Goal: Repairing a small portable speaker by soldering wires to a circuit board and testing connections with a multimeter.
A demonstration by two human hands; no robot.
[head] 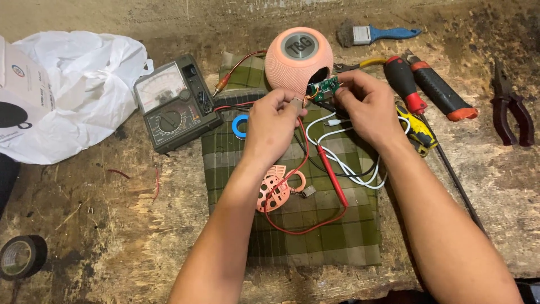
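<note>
A round pink speaker shell (292,62) stands on a green checked cloth (315,225), open at its lower right side. A small green circuit board (324,88) sticks out of that opening. My right hand (365,107) pinches the board's lower edge. My left hand (274,121) holds a small tan part (296,102) between thumb and fingers, just left of the board. A red test probe (332,175) and its red lead lie on the cloth below my hands, beside a white cable (349,169). A pink perforated cover (275,191) rests by my left wrist.
An analog multimeter (174,104) sits left of the cloth, next to a white plastic bag (67,84). Blue tape roll (240,126), black tape roll (21,256), screwdrivers (433,90), pliers (512,110) and a blue-handled brush (377,34) lie around on the rough wooden bench.
</note>
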